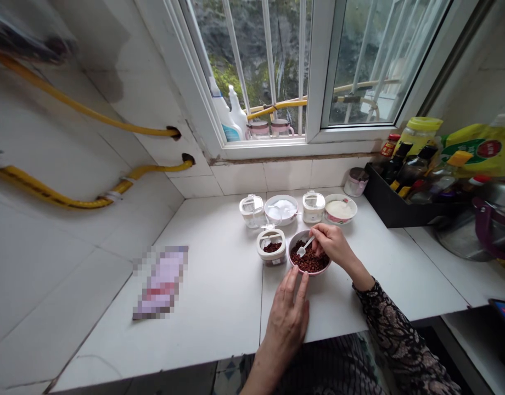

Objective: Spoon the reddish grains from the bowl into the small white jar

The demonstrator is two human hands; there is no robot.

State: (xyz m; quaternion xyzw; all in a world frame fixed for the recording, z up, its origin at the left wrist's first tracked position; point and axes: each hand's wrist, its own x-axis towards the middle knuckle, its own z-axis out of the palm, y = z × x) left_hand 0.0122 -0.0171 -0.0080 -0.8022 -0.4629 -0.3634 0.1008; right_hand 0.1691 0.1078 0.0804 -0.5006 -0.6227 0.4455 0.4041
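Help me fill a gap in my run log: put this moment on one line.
right hand: holds spoon at red bits in bowl | left hand: at bowl's near rim | near jar: beside bowl, red bits inside

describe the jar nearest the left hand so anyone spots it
On the white counter below the window, find the bowl of dark red bits. Just left of it stands the jar. Similar bits inside set it apart from the left rear jar and right rear jar.

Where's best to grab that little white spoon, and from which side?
Probably take the white spoon by its handle's upper end, from the right: it slants up rightward, scoop low over the dark red spice; the right hand holds it there.
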